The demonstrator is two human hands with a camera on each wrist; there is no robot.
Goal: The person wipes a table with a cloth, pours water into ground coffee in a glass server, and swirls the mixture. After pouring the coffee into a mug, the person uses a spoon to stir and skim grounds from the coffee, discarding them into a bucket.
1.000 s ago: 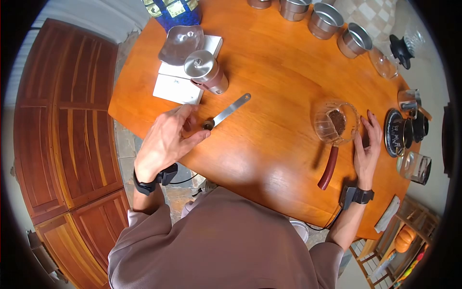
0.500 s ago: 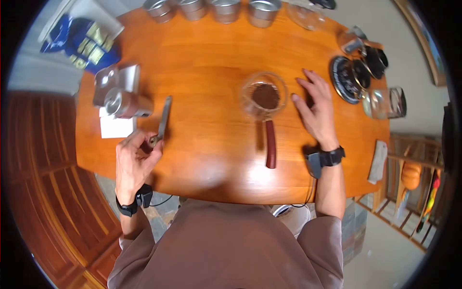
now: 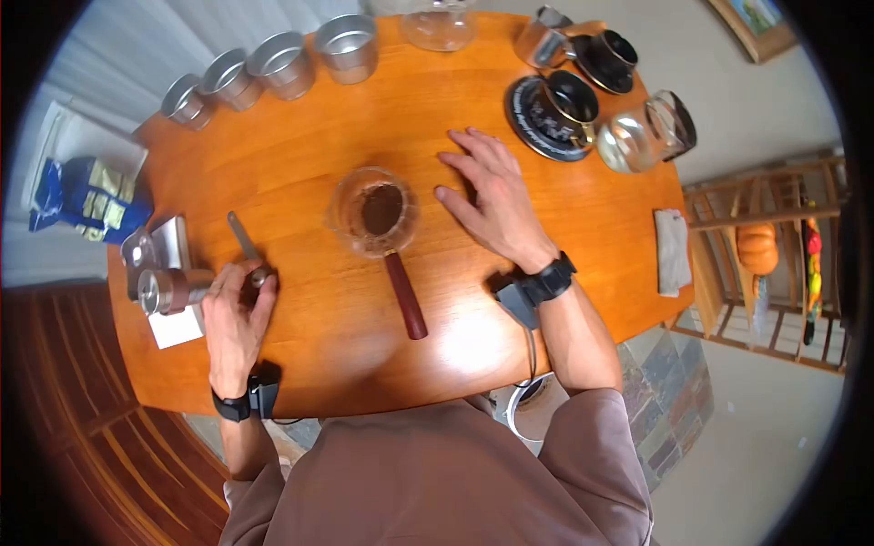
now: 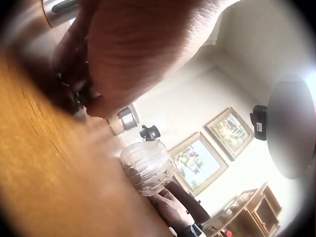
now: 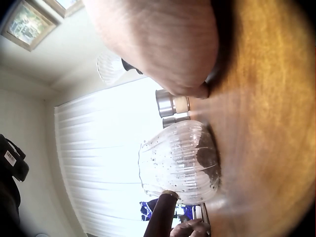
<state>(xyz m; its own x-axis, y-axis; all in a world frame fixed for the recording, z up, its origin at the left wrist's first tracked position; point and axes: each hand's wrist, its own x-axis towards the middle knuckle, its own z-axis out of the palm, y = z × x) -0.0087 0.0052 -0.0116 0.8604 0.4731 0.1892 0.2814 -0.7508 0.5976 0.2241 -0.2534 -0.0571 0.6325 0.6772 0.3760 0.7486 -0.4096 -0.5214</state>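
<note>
My left hand [image 3: 235, 318] pinches the bowl end of a metal scoop [image 3: 242, 235] between thumb and fingers; the scoop's handle points away to the upper left. Beside that hand a metal and brown grinder [image 3: 182, 289] lies by a white scale [image 3: 180, 328]. A ribbed glass pot [image 3: 348, 217] with brown grounds [image 3: 382, 209] in it stands between the hands, its dark red handle [image 3: 405, 296] toward me. My right hand [image 3: 499, 202] rests palm down on the table right of the pot, fingers spread, not touching it. The right wrist view shows the pot [image 5: 173, 158] from the side.
Metal cups [image 3: 280, 68] line the far left edge. Far right are a black cup [image 3: 569, 98] on a saucer, another dark cup, a metal jug [image 3: 544, 41] and a glass jar [image 3: 628, 141]. A blue bag [image 3: 100, 200] is at left, a grey cloth [image 3: 672, 253] at right.
The head view has turned right, so the whole table shifts left in it. The left fingers have closed in on the scoop's bowl. The right hand has come away from beside the pot.
</note>
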